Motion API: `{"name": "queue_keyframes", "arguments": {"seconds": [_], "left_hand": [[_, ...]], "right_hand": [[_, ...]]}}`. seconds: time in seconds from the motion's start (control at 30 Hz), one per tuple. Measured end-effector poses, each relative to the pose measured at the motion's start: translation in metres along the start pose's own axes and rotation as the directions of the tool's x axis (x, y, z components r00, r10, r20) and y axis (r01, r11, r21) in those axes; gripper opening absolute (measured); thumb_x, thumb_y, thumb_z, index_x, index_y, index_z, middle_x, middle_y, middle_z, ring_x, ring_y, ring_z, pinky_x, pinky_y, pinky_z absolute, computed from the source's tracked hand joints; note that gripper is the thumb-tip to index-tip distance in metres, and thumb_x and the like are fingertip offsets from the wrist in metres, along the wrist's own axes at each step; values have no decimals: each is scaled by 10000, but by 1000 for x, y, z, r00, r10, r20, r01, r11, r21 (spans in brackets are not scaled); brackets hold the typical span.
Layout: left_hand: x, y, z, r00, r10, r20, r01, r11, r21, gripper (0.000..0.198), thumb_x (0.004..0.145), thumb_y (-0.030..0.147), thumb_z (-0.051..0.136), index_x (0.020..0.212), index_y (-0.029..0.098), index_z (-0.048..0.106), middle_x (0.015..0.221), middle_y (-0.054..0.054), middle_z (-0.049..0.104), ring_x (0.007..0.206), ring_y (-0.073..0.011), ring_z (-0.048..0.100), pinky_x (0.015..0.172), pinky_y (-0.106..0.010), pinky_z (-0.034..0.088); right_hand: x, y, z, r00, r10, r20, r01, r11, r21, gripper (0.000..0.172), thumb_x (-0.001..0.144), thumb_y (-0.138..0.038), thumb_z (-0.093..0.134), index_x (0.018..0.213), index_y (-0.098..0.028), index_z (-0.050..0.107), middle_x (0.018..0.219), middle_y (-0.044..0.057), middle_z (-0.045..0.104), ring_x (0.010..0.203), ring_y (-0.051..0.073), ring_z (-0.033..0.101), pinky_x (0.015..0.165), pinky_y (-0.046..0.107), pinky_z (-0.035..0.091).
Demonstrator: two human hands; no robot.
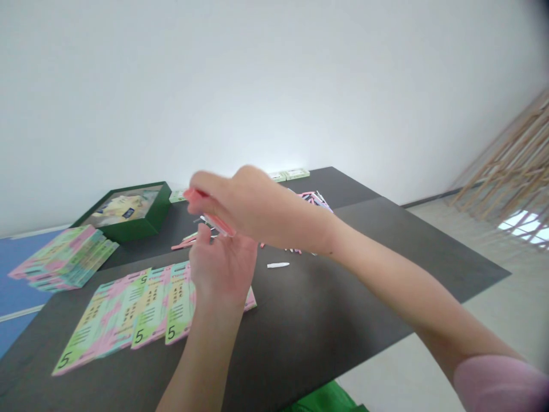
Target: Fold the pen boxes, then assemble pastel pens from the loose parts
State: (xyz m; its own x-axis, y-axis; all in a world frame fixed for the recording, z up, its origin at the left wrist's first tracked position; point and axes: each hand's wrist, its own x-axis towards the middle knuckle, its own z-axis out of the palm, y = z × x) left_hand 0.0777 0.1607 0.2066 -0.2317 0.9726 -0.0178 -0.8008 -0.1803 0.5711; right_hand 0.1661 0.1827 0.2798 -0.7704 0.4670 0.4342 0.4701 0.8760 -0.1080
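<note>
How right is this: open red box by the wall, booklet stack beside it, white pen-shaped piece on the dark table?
One miss: the open box is green, not red, per the head view. Rest holds: booklet stack beside it, white pen-shaped piece on the dark table.

Stick (pixel 219 224), one: pinkish red, slim, partly hidden; tilted in my right hand (pixel 253 203), by my left hand (pixel 223 266).

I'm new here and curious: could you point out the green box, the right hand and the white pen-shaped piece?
Green box (pixel 155 216): head view, its side wall.
Right hand (pixel 251 197): head view, back of the hand.
White pen-shaped piece (pixel 278 265): head view, its middle.
</note>
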Motion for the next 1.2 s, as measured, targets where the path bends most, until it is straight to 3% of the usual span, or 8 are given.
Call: {"name": "queue_keyframes", "arguments": {"seconds": [0.2, 0.37, 0.5, 0.57, 0.73, 0.9, 0.97, 1.2], "left_hand": [[1, 2, -2, 999, 25, 29, -26, 1000, 13, 538, 1006, 323, 111, 1188, 271, 614, 1068, -48, 736, 1103, -177, 662, 927, -342, 554], [4, 1, -15, 995, -39, 96, 33, 997, 63, 635, 990, 468, 89, 1143, 207, 648, 1143, -109, 715, 1188, -225, 618, 977, -422, 530], [6, 1, -25, 982, -36, 187, 16, 994, 109, 670, 983, 497, 84, 1163, 193, 654, 1285, -122, 655, 1230, -262, 589, 981, -491, 523], [7, 5, -30, 969, -8, 247, -44, 978, 204, 610, 968, 559, 202, 1172, 211, 660, 1298, -105, 652, 1227, -274, 589, 946, -464, 545], [6, 25, -42, 921, 96, 378, -317, 747, 584, 433, 762, 444, 737, 1144, 244, 695, 999, -37, 767, 871, -212, 716, 765, -309, 578], [14, 48, -47, 896, -49, 441, -400, 345, 849, 188, 766, 363, 736, 842, 193, 757, 710, -17, 734, 689, -147, 644, 659, -232, 487], [18, 51, -49, 902, -75, 426, -396, 254, 882, 184, 770, 364, 727, 806, 184, 747, 717, -23, 734, 688, -151, 638, 650, -232, 471], [21, 39, -55, 919, -59, 389, -341, 375, 862, 163, 810, 330, 690, 891, 196, 735, 738, -10, 732, 720, -165, 685, 705, -247, 533]], "right_hand": [[-3, 6, 9, 991, 131, 31, -134, 938, 321, 248, 1020, -284, 346, 939, -154, 542, 617, -47, 566, 583, 85, 528, 624, 210, 344], [-8, 22, 25, 981, 195, 9, -156, 754, 638, 246, 990, -360, 379, 849, -184, 477, 576, -50, 581, 620, 91, 580, 675, 209, 419], [-9, 30, 27, 967, 253, -39, -151, 689, 708, 310, 974, -438, 402, 820, -184, 490, 614, -35, 610, 610, 83, 554, 652, 217, 429], [-10, 33, 26, 965, 260, -31, -155, 664, 732, 319, 971, -456, 403, 820, -186, 480, 630, -33, 608, 598, 77, 551, 616, 206, 420], [-11, 35, 26, 966, 229, -120, -104, 769, 630, 314, 961, -409, 441, 777, -165, 514, 663, -23, 583, 618, 63, 530, 600, 188, 388], [-12, 34, 32, 986, 167, 9, -135, 757, 639, 309, 983, -399, 382, 810, -171, 500, 623, -30, 605, 515, 60, 521, 541, 188, 370], [-13, 35, 38, 985, 175, 8, -140, 760, 635, 311, 984, -382, 391, 779, -171, 492, 646, -22, 612, 566, 60, 536, 582, 185, 380], [-21, 42, 57, 968, 242, -60, -146, 744, 652, 359, 975, -383, 407, 728, -161, 545, 597, -24, 551, 558, 57, 491, 589, 195, 357]]}}
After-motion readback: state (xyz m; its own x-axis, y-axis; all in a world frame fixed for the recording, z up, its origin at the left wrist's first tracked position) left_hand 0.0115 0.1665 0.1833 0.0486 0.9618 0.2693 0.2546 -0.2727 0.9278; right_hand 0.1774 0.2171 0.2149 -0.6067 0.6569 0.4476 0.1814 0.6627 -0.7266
